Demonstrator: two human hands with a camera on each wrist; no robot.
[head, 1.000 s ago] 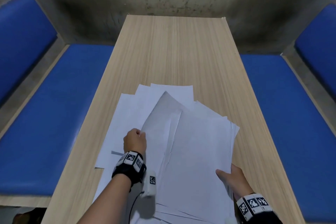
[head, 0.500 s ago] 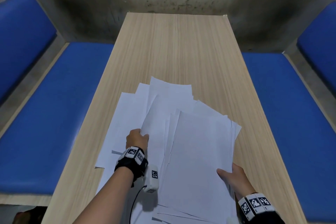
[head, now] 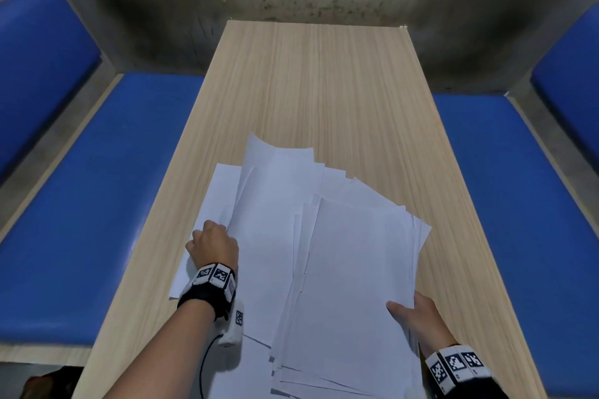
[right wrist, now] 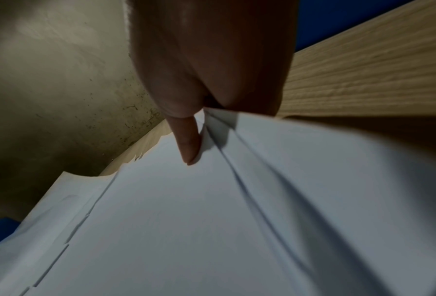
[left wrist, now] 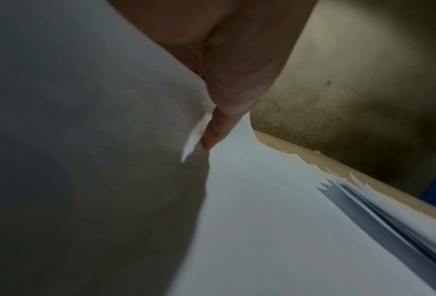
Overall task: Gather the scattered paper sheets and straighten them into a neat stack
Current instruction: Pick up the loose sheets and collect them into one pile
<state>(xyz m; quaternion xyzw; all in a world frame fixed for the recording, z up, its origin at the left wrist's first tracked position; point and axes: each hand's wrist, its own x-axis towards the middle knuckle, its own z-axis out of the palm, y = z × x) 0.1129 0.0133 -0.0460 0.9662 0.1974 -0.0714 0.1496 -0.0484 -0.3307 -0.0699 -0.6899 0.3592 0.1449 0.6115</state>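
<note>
Fanned white paper sheets [head: 350,269] on the near half of the wooden tabletop [head: 317,84], left hand [head: 214,243] fingers pinching a lifted sheet's left edge, right hand [head: 421,317] thumb on top gripping the pile's right edge, blue benches [head: 81,204] either side

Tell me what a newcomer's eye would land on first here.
A fanned spread of white paper sheets covers the near half of the wooden table. The left hand grips the spread's left side, lifting some sheets, and the right hand holds its right edge. Blue benches flank the table.
</note>
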